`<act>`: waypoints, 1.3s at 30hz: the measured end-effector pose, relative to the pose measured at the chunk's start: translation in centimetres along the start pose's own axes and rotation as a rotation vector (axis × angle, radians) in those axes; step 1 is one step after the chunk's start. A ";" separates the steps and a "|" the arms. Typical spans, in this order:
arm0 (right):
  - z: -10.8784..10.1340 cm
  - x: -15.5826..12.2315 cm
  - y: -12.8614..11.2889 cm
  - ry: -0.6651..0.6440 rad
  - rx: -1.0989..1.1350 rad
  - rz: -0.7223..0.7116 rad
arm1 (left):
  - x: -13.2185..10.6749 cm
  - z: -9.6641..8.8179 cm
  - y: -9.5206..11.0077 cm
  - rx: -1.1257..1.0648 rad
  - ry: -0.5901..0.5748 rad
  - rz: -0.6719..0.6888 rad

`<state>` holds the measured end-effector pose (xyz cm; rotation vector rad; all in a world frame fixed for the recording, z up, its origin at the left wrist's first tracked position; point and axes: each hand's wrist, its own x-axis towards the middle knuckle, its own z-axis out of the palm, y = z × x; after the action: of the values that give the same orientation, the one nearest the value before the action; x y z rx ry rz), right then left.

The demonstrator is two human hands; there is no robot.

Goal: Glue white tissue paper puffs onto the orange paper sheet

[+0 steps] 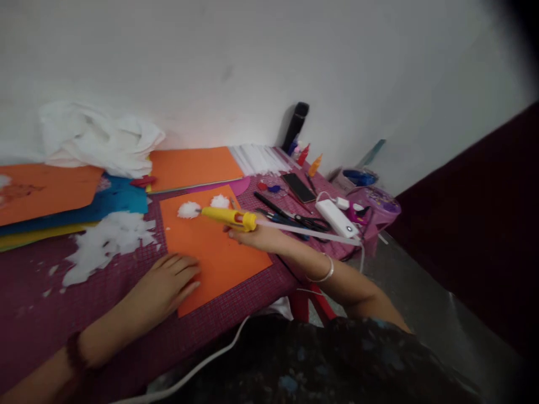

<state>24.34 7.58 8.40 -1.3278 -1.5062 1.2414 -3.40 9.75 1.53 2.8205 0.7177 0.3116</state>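
My right hand [248, 235] is wrapped round a yellow glue gun [223, 215], partly hidden behind it. A long whitish glue stick [295, 228] runs out of its back end. The nozzle points left, at a fluffy white tuft [188, 210] on an orange sheet [214, 264]; whether it touches cannot be made out. Just right of that tuft lies a second white tuft [219, 201]. My left hand [170, 280] lies open and flat on the near left edge of the sheet, fingers a little bent.
White paper scraps [109, 241] lie at left, beside stacked coloured sheets [50, 191]. Behind are a white cloth [101, 137] and white strips [259, 160]. At right are scissors [309, 220], a phone [298, 187], a white power bank [337, 217] and purple tubs [374, 205].
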 end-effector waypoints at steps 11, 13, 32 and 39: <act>-0.5 2.8 2.8 0.070 -0.230 -0.082 | 0.1 0.9 -0.7 -0.232 0.155 0.029; -0.7 2.7 3.6 -0.005 -0.314 -0.071 | -0.1 0.9 -0.6 -0.218 0.167 0.042; -2.6 2.8 2.7 0.139 0.011 0.038 | -0.2 1.2 -0.3 -0.022 0.040 -0.064; 0.4 2.7 5.2 -0.013 -0.207 0.069 | -0.5 2.0 -0.3 -0.055 -0.056 -0.083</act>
<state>24.80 10.10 3.13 -1.5196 -1.6457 1.1624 -3.44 9.49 -0.57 2.7272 0.7986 0.2346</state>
